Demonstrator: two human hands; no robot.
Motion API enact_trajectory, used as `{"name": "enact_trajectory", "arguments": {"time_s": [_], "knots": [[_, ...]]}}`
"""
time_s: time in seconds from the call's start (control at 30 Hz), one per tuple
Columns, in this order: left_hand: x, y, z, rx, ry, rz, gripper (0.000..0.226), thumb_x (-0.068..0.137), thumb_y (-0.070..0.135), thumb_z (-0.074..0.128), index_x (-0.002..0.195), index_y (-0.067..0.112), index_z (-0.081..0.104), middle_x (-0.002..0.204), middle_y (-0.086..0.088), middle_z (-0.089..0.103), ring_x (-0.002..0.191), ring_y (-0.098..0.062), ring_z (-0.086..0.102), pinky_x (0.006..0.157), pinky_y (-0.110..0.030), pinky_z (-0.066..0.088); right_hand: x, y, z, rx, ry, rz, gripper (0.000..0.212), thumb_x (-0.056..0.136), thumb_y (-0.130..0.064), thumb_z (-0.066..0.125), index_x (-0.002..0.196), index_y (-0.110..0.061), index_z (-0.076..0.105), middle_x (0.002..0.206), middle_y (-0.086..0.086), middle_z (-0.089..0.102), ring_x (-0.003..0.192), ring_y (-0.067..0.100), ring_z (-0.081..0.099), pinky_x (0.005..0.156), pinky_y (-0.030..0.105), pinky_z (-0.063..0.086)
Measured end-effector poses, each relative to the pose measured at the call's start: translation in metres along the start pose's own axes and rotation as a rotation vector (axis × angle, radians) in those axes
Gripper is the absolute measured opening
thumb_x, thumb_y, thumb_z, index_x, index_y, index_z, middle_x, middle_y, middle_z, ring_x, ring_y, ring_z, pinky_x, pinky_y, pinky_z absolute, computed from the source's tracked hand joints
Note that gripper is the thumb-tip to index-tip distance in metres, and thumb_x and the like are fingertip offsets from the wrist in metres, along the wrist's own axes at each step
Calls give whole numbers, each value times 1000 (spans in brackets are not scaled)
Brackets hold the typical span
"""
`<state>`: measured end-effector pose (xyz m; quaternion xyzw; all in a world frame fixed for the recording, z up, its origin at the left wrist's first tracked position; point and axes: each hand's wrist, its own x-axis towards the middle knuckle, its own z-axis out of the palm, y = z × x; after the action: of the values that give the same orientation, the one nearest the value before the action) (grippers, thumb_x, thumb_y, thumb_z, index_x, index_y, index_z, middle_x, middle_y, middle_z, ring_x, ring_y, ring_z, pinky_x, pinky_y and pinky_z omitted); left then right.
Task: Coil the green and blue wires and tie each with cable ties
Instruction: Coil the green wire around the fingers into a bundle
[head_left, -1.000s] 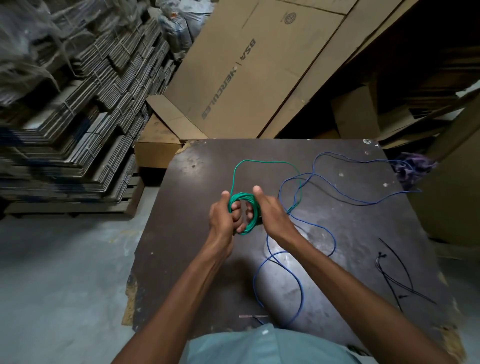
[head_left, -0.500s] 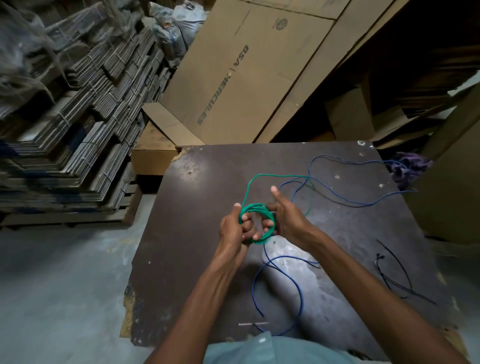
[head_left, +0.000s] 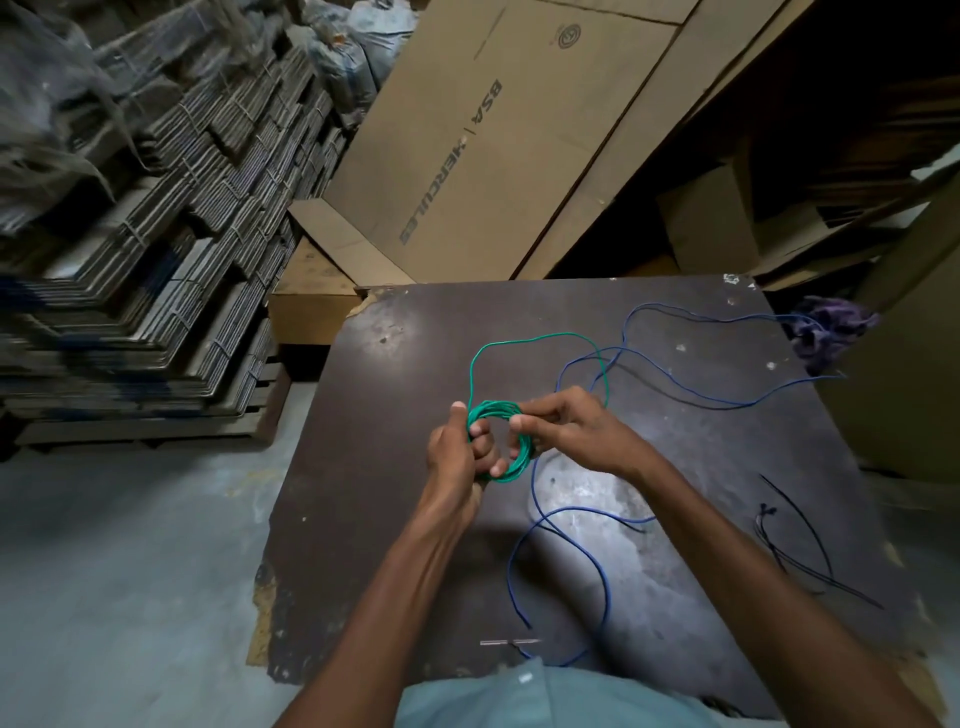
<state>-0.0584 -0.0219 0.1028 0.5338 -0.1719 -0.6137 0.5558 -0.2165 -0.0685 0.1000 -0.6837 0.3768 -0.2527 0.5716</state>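
Holding a green ring of wire over a dark table

Gripping the green wire with both hands, up above the dark table. Left hand curled round the left side of the green ring, thumb on top, fingers poking through the hole. Right hand pinching the top right of the ring, fingertips pressed on the strands. Most of the green wire wound into a small round coil; one loose green loop left, rising away from the coil and bending back down behind the right hand. Blue wire lying loose on the table, not coiled, one big loop near the body and long strands running off to the far right side, crossing under the green loop. Black cable ties lying flat on the right part of the table, well apart from both hands. Purple cloth bunched at the far right corner. Big cardboard sheets leaning behind the table.
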Motion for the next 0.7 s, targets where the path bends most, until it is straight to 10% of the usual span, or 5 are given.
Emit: {"name": "enact_trajectory", "arguments": {"time_s": [0.2, 0.33, 0.43, 0.53, 0.7], "knots": [[-10, 11, -5, 328, -72, 105, 48, 105, 38, 30, 63, 15, 38, 41, 5, 21, 35, -12, 18, 44, -25, 20, 19, -30, -24, -377, 398, -265, 31, 105, -34, 50, 118, -20, 74, 108, -7, 74, 107, 14, 63, 94, 32, 49], [-18, 19, 1, 480, -140, 108, 51, 104, 37, 33, 62, 11, 43, 42, 3, 23, 36, -12, 18, 43, -23, 23, 48, -37, -20, -805, 225, -379, 39, 104, -38, 35, 116, -30, 72, 124, -7, 65, 129, 20, 44, 106, 40, 28], [-20, 28, -6, 512, -173, 79, 53, 104, 36, 34, 62, 7, 48, 39, 3, 22, 34, -11, 17, 42, -20, 23, 55, -40, -24, -930, 17, -263, 53, 97, -45, 24, 82, -21, 68, 86, -2, 68, 97, 17, 58, 101, 44, 31], [-19, 39, -24, 468, -184, 56, 53, 103, 37, 34, 62, 7, 49, 40, 3, 18, 34, -12, 14, 47, -24, 18, 55, -54, -37, -756, 11, -233, 50, 98, -41, 38, 61, -8, 44, 54, 1, 45, 50, 13, 36, 60, 34, 30], [-23, 67, -42, 225, -333, 4, 46, 102, 35, 33, 69, 7, 49, 44, 7, 16, 35, -7, 13, 49, -29, 20, 56, -104, -75, -383, -42, -170, 41, 100, -20, 64, 62, -4, 58, 52, 1, 37, 46, 12, 35, 46, 23, 34]]}}
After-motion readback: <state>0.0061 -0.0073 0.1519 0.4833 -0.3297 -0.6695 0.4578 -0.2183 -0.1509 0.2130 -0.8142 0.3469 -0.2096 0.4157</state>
